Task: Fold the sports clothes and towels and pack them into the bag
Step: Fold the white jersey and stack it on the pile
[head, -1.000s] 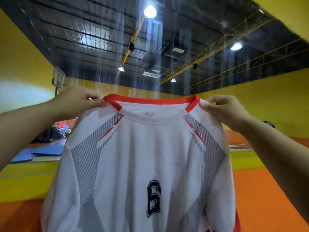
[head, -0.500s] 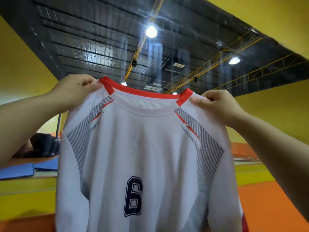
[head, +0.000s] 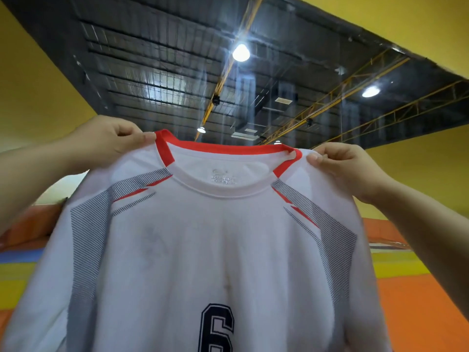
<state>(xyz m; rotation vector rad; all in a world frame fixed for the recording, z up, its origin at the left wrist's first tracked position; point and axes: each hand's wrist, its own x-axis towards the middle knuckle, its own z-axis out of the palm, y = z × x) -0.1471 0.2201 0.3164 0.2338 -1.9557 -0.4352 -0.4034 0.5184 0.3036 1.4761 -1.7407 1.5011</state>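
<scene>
Head view shows the left hand (head: 106, 143) and right hand (head: 340, 168) pinching the shoulders of a smooth white number 6 jersey (head: 203, 250), red-collared, hanging spread before yellow walls (head: 38, 92), orange floor (head: 418, 313) and dark trussed ceiling (head: 177, 59).

I see a jersey (head: 203, 250) of thin matt knit cloth, smooth red collar band (head: 228, 148), dull dark metal ceiling (head: 152, 47), yellow metal beam (head: 219, 81)

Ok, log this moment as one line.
item: white jersey, unfolded, held up | left hand: pinches one shoulder beside red collar | right hand: pinches other shoulder | bag: not in view
</scene>
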